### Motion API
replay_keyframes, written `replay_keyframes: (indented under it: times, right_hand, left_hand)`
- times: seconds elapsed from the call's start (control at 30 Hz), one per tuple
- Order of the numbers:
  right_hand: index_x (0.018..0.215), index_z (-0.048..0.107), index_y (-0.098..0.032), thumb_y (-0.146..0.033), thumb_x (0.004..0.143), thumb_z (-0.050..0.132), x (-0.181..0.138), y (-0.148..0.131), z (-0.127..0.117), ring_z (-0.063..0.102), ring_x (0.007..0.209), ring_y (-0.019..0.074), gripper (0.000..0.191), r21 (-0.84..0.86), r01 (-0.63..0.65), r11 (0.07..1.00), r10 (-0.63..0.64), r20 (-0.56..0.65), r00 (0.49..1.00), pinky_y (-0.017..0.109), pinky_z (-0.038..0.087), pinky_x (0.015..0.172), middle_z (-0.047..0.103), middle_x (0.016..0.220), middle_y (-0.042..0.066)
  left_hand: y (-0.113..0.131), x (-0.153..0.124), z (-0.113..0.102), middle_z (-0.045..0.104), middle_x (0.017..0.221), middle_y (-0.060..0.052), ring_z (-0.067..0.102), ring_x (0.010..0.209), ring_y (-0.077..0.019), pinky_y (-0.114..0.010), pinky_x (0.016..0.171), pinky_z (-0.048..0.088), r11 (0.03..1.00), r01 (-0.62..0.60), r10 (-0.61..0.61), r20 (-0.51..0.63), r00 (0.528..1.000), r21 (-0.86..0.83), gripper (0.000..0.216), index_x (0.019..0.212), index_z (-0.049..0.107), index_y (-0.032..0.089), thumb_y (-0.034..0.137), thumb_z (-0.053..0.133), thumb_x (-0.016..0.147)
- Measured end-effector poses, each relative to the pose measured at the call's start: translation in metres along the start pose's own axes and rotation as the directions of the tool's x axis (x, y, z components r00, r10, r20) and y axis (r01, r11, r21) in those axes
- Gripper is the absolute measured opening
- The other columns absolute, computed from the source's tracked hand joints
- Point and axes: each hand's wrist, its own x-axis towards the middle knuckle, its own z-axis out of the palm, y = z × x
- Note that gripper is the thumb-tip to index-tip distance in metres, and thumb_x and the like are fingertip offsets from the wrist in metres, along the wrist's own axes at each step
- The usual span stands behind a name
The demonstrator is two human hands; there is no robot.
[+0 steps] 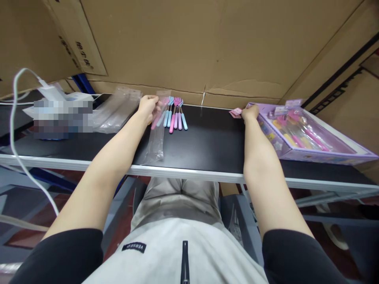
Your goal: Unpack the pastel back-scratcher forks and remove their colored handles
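My left hand (149, 107), fingers closed in a pinch, grips the upper part of a clear plastic bag (156, 144) that hangs down toward the table's front edge. Beside it several small forks (177, 114) lie in a row, with pink, blue and purple handles and pink or blue heads. The leftmost handles show through or against the bag; I cannot tell whether they are inside it. At the purple box's left corner is my right hand (250, 112), its fingers curled at a pink card (236, 113). Its fingertips are partly hidden.
An open purple box (299, 154) at the right holds packaged forks or similar cutlery (308, 134). Flat clear bags (118, 110) are stacked on the left, near a white charger (52, 94) with a cable. Cardboard (183, 47) walls the black table (213, 138) at the back.
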Motion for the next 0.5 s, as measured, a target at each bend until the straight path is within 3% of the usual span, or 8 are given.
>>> replay_keyframes:
  times: [0.13, 0.3, 0.4, 0.5]
  right_hand:
    - [0.129, 0.064, -0.005, 0.001, 0.091, 0.060, -0.028, -0.007, -0.006, 0.067, 0.133, 0.0294, 0.039, -0.040, 0.010, 0.999, -0.009, 0.030, 1.000, 0.040, 0.049, 0.115, 0.068, 0.136, 0.026]
    - [0.139, 0.060, -0.004, -0.008, 0.098, 0.056, -0.050, -0.022, -0.009, 0.059, 0.141, 0.0301, 0.041, -0.126, 0.250, 0.960, -0.244, 0.064, 0.968, 0.042, 0.044, 0.120, 0.060, 0.146, 0.029]
    - [0.149, 0.057, -0.007, -0.009, 0.100, 0.046, -0.066, -0.043, -0.006, 0.055, 0.146, 0.0335, 0.051, -0.167, 0.519, 0.838, -0.496, 0.162, 0.853, 0.052, 0.043, 0.123, 0.056, 0.155, 0.026]
    - [0.160, 0.051, -0.008, -0.018, 0.104, 0.040, -0.094, -0.069, 0.001, 0.053, 0.147, 0.0374, 0.058, -0.109, 0.763, 0.637, -0.716, 0.281, 0.639, 0.059, 0.041, 0.124, 0.057, 0.156, 0.026]
  left_hand:
    - [0.006, -0.006, 0.001, 0.055, 0.059, 0.006, 0.039, 0.038, -0.0048, -0.016, 0.042, 0.030, 0.997, 0.073, -0.074, -0.018, 0.997, -0.038, 0.028, 0.085, 0.048, 0.020, -0.001, 0.047, 0.104]
    - [0.003, -0.005, 0.003, 0.056, 0.062, 0.005, 0.039, 0.039, -0.0059, -0.016, 0.041, 0.029, 0.997, 0.060, -0.060, -0.003, 0.998, -0.052, 0.025, 0.092, 0.049, 0.021, -0.003, 0.049, 0.097]
    - [0.001, -0.006, 0.004, 0.055, 0.064, 0.005, 0.040, 0.040, -0.0059, -0.016, 0.042, 0.029, 0.998, 0.057, -0.056, 0.026, 0.998, -0.035, 0.025, 0.095, 0.049, 0.021, -0.004, 0.050, 0.092]
    - [0.000, -0.009, 0.005, 0.056, 0.066, 0.006, 0.042, 0.041, -0.0068, -0.017, 0.044, 0.031, 0.999, 0.045, -0.045, 0.078, 0.996, 0.000, 0.023, 0.097, 0.050, 0.022, -0.001, 0.051, 0.094]
